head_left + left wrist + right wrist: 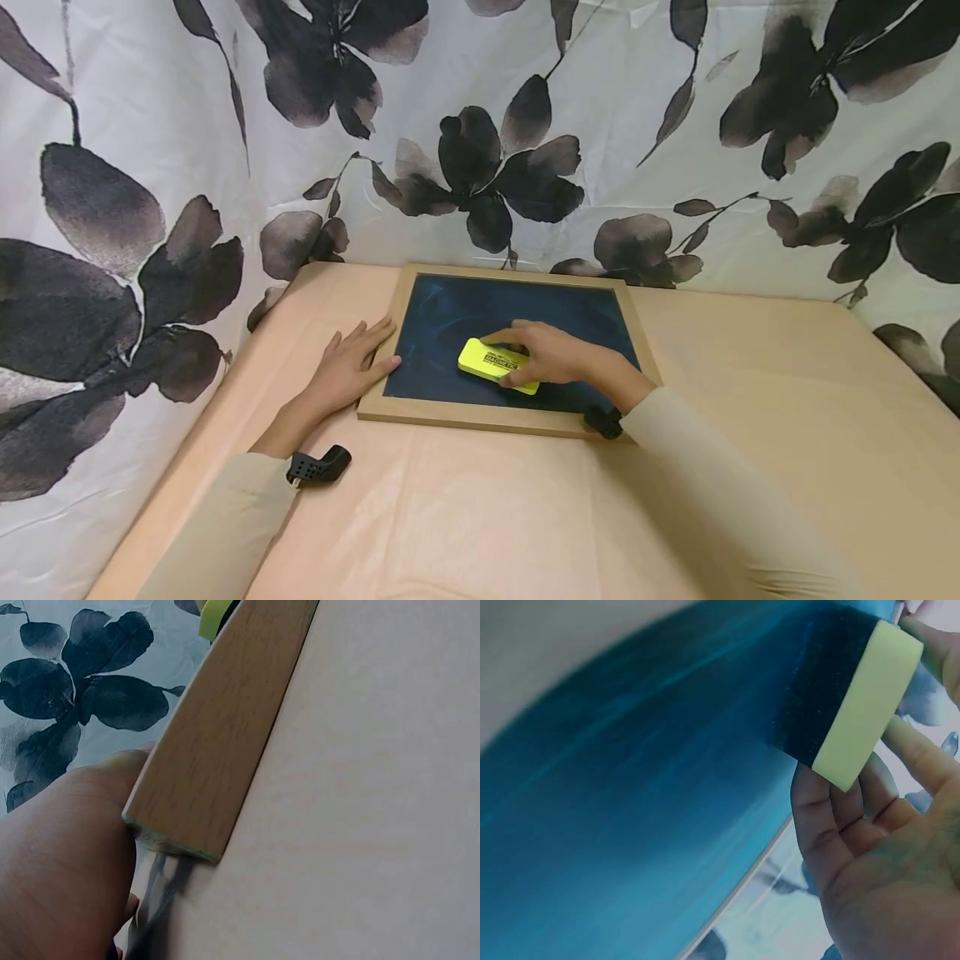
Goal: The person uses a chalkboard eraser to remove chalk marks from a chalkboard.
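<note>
A dark blue chalkboard in a light wooden frame lies on the table, with faint chalk smears across it. My right hand grips a yellow board eraser with printed lettering, over the middle of the board. In the right wrist view, the eraser shows its yellow body and dark felt side, and chalk dust marks the palm. My left hand rests with fingers spread at the frame's left edge, thumb on the frame. The left wrist view has the frame's wooden side beside that hand.
A peach cloth covers the table around the board. Behind and to the left hangs a white curtain with dark flowers. A black wrist camera sits on the left wrist, another on the right.
</note>
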Demonstrator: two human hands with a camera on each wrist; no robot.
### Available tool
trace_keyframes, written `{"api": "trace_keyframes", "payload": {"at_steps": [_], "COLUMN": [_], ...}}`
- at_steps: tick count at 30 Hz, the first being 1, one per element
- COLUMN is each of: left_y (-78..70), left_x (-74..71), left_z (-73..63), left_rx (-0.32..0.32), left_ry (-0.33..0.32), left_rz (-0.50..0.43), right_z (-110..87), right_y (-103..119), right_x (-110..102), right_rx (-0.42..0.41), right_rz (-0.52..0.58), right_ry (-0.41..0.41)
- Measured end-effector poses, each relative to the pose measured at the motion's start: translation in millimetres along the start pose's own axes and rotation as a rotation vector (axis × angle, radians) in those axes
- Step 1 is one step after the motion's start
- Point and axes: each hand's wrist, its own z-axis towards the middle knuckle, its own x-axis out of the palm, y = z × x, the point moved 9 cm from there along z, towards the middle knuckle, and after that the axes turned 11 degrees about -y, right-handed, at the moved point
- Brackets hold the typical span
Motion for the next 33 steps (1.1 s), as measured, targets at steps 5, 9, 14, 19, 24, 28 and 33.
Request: {"api": "trace_keyframes", "payload": {"at_steps": [5,9,14,19,24,28,33], "left_y": [-0.5,-0.6,-0.2,-0.7,-1.0,-0.4,-1.9], "left_x": [-2.9,-2.8,-2.0,0.3,0.3,1.2,1.7], "left_z": [0.9,1.3,1.3,-0.2,0.6,-0.7,-0.8], "left_rx": [-0.005,-0.002,-0.004,-0.009,-0.005,-0.008,-0.006], "left_ry": [-0.009,-0.005,-0.008,-0.005,-0.013,-0.017,-0.016], "left_rz": [0.005,0.005,0.003,-0.009,-0.009,-0.011,-0.013], "right_z": [-11.7,-22.6,-37.1,-50.5,-59.5,-71.0,-101.8], "right_y": [-21,-42,-63,-81,-95,-110,-141], "right_x": [-11,-20,-32,-38,-46,-64,-98], "right_rx": [0.037,0.091,0.137,0.184,0.244,0.278,0.344], "right_rz": [0.000,0.005,-0.004,-0.029,-0.061,-0.043,0.002], "right_ry": [-0.054,-0.096,-0.160,-0.194,-0.237,-0.327,-0.447]}}
